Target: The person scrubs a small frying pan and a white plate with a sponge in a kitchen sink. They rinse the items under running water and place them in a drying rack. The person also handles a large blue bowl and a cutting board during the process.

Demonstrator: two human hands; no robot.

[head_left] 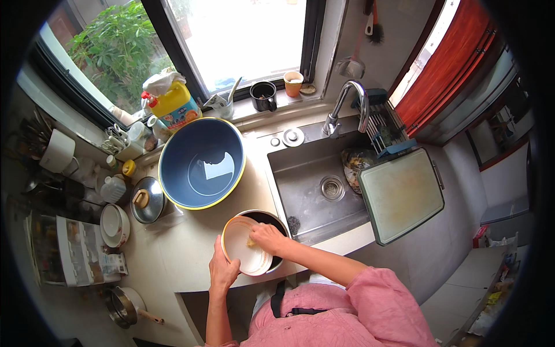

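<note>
My left hand (222,268) grips the left rim of a white bowl (243,251) with an orange-patterned rim, thumb on the near edge. The bowl tilts over a dark-lined pot (274,219) at the counter's front edge and covers much of it. Inside the bowl, my right hand (269,238) has its fingers curled on a small yellowish piece (251,242); whether it is a scrubber or food I cannot tell. Just beyond the pot stands a large blue basin (182,160) with a yellow rim. Light from the window reflects off its inside.
To the right is a steel sink (312,208) under a curved faucet (349,93). A cutting board (403,195) lies across its right edge. A glass lid (149,204), stacked bowls (113,225) and a saucepan (123,306) stand left; a yellow jug (175,104) stands behind the basin.
</note>
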